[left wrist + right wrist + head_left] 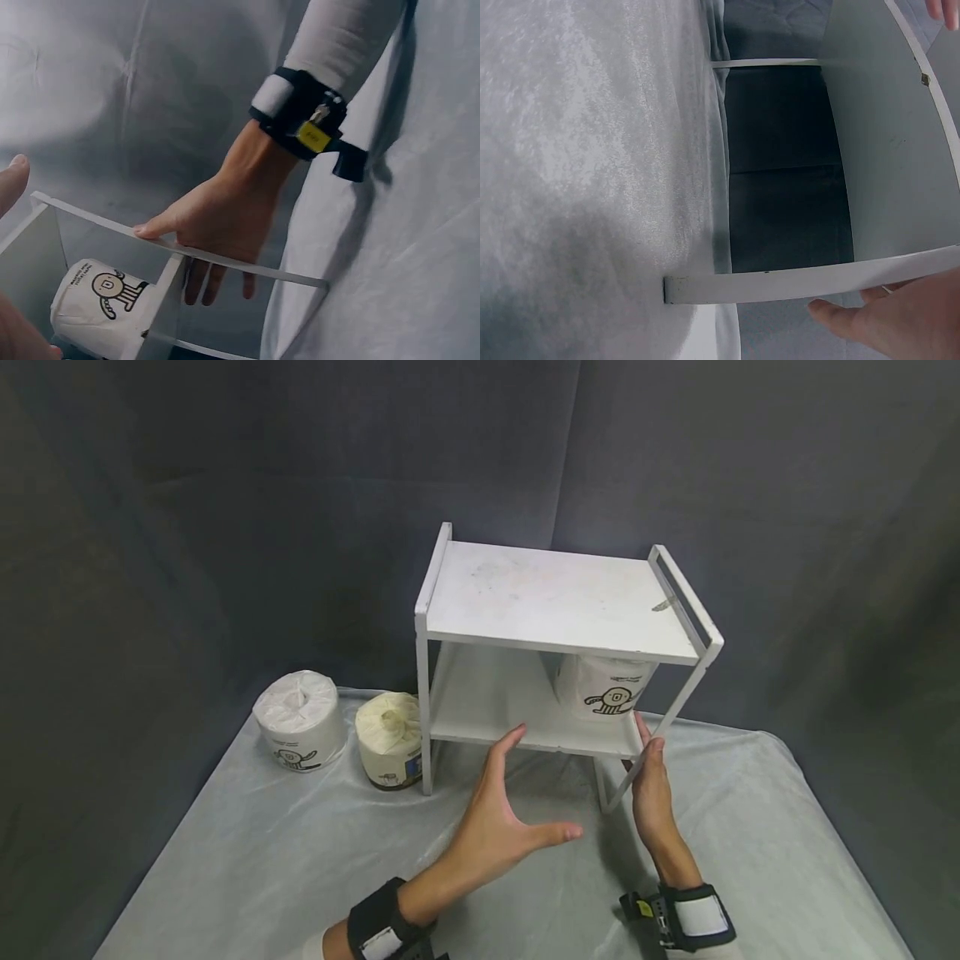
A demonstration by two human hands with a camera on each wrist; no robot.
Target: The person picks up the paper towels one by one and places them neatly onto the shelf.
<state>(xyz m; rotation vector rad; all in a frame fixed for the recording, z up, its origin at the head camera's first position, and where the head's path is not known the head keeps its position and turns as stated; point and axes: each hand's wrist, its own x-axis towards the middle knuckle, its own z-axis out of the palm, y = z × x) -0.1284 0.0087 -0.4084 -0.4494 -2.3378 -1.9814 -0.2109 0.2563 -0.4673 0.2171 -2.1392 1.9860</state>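
Observation:
A white two-tier shelf rack stands on the cloth-covered table. On its lower board, at the right end, sits a paper-wrapped toilet roll with a cartoon print; the top board hides its upper part. My right hand holds the rack's right front leg, thumb on one side and fingers on the other, as the left wrist view also shows. In front of the lower board my left hand is held with thumb and fingers spread wide, nothing between them. The right wrist view shows the rack's leg beside the right hand.
Left of the rack stand a white wrapped toilet roll and a yellowish wrapped roll, the latter close to the rack's left front leg. A grey cloth covers the table. Dark curtains hang behind and at the sides.

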